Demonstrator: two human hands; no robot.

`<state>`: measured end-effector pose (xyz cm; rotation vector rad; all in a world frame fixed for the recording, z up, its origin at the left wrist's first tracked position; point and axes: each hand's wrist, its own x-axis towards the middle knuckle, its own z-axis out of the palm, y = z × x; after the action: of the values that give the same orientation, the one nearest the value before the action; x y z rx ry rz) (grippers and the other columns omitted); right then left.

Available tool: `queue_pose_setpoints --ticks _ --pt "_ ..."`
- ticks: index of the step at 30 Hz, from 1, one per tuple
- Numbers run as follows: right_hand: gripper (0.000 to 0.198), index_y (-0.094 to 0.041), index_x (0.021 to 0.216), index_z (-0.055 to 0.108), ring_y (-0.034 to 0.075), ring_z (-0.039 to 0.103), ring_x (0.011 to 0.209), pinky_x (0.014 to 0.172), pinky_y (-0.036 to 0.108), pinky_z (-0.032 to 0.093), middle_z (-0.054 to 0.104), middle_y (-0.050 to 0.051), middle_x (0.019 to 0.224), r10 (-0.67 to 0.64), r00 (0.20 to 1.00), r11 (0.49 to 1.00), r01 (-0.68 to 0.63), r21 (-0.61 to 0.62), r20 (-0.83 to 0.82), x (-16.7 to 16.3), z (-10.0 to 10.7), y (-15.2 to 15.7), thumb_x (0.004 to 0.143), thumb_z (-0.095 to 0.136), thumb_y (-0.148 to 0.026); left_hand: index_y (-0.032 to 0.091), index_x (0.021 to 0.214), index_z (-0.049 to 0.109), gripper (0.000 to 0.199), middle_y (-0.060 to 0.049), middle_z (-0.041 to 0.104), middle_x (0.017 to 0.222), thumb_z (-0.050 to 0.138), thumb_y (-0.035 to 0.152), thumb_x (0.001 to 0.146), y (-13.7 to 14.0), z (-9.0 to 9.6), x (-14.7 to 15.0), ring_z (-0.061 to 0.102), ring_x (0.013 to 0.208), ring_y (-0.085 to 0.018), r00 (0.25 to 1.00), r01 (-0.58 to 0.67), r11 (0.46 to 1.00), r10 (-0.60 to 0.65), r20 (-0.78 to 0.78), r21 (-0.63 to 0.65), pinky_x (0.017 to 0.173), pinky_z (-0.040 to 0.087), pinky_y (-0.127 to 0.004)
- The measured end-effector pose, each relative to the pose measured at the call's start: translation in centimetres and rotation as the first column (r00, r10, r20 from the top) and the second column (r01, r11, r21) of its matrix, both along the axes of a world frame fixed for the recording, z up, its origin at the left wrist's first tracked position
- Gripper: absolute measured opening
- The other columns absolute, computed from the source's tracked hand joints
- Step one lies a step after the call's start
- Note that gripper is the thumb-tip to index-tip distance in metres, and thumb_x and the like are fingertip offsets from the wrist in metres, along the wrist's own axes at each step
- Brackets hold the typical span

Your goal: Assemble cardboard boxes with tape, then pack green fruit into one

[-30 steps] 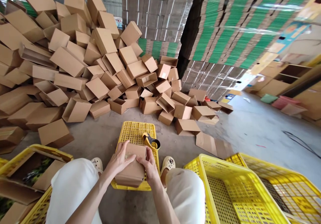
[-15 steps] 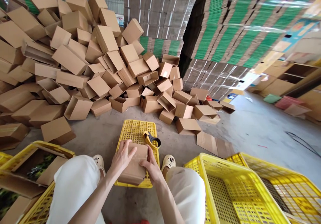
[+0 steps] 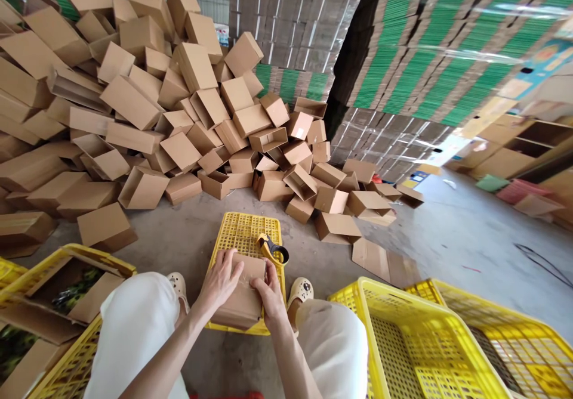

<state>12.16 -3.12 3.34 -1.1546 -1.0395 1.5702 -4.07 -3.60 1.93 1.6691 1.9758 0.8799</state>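
A small brown cardboard box (image 3: 240, 305) rests on an upturned yellow plastic crate (image 3: 244, 225) between my knees. My left hand (image 3: 222, 278) grips its left side, fingers over the far edge and thumb on top. My right hand (image 3: 270, 290) holds the right side, with its thumb bent onto the top face and its fingers partly hidden behind the edge. Just beyond the right hand lies a yellow and black tape dispenser (image 3: 272, 248) on the crate.
A large heap of cardboard boxes (image 3: 179, 148) fills the floor ahead. Flattened cartons in wrapped stacks (image 3: 403, 41) rise behind. At my right are yellow crates (image 3: 380, 303). On my left, a crate (image 3: 71, 381) bears open cartons with dark green and yellow contents.
My right thumb has shifted a little inward over the box top. The box stays in place under both hands, and the view has turned slightly left.
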Motion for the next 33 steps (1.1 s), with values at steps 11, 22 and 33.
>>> queue_pose_setpoints --ticks 11,22,33 --pt "0.057 -0.026 0.126 0.059 0.029 0.069 0.102 0.086 0.038 0.058 0.073 0.005 0.113 -0.055 0.997 0.998 0.053 0.028 0.053 -0.2 -1.8 1.2 0.071 0.069 -0.039 0.024 0.144 0.047 0.055 -0.013 0.057 0.140 0.058 0.034 0.091 -0.6 1.0 -0.3 0.063 0.130 -0.030 0.992 0.052 0.999 -0.053 0.115 0.010 0.114 0.049 -0.045" --pt "0.062 -0.026 0.135 0.058 0.029 0.067 0.112 0.095 0.039 0.057 0.072 0.006 0.123 0.006 0.997 0.999 -0.008 0.037 0.076 0.1 -0.1 0.5 0.077 0.072 -0.043 0.027 0.133 0.052 0.032 -0.009 0.062 0.131 0.041 0.036 0.105 0.0 0.0 -0.3 0.067 0.124 -0.025 0.998 -0.003 0.999 0.000 0.069 0.040 0.110 0.052 -0.043" --pt "0.070 -0.024 0.137 0.054 0.027 0.070 0.106 0.089 0.034 0.056 0.073 0.004 0.118 -0.075 0.973 0.996 0.085 -0.035 0.217 -1.3 1.0 0.4 0.070 0.071 -0.031 0.025 0.131 0.055 0.034 -0.011 0.063 0.132 0.032 0.035 0.109 0.0 -0.4 -0.2 0.068 0.123 -0.025 0.999 -0.029 0.997 0.027 0.030 0.067 0.105 0.056 -0.042"
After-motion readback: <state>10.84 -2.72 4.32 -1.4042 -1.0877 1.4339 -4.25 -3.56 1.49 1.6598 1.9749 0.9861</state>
